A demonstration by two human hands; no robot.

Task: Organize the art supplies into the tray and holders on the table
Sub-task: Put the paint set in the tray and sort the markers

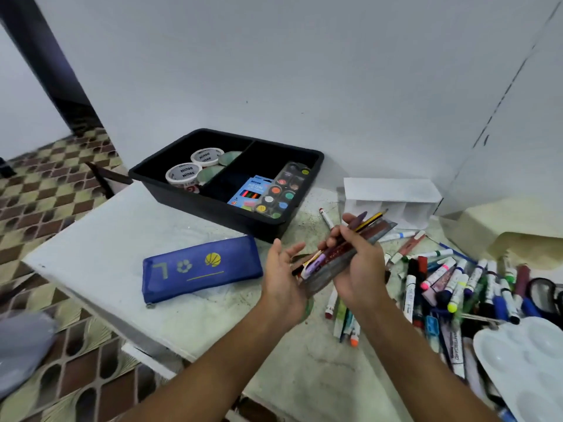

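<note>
The right hand (356,263) curls around a bundle of pencils (341,254) and similar sticks above a white table (100,254), thumb and fingers wrapped over the middle of the bundle. The left hand (281,275) is beside it, palm up and fingers loosely spread, the near ends of the pencils resting against its palm; it supports rather than grips them. The bundle slants from lower left to upper right, its tips pointing toward a white holder (393,199) with open compartments that lies on its side against the wall.

A black tray (213,205) with two compartments sits at the back of the table. Its left compartment holds two rolls of white tape (195,169) and two pale green round items. Its right compartment holds a blue box of coloured pencils (251,191) and a round-pan paint set (280,193) leaning against the tray's right wall.

A blue pencil case (201,269) with yellow markings lies flat, zipped, in front of the tray and left of the hands. To the right, a loose heap of markers (451,281) and pens spreads across the table, with a white paint palette (527,363) at the near right edge. A red-capped marker (326,219) lies alone between tray and holder.
</note>
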